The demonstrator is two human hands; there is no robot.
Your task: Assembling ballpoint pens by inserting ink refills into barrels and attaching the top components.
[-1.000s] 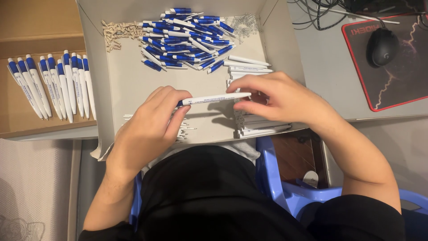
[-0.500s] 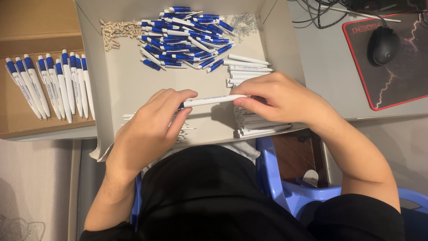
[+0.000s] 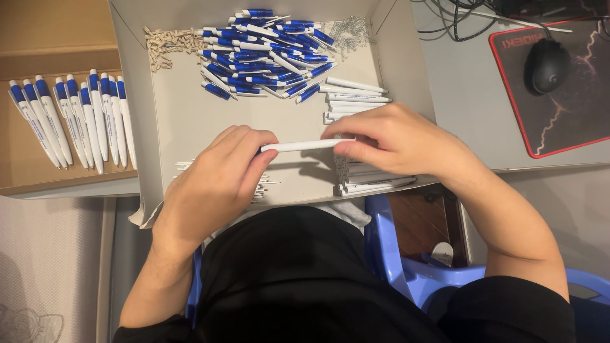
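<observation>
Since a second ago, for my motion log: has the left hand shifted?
No. The left hand sits at the same spot against the grey tray's left wall.

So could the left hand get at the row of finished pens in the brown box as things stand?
Probably yes: the pens lie uncovered to that side, with only the tray's low wall between. But the left hand now holds the white barrel.

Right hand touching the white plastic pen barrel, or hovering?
Touching. The head view shows the right hand with fingertips pinched on one end of the white plastic pen barrel, no gap; the left hand grips the other end.
</observation>
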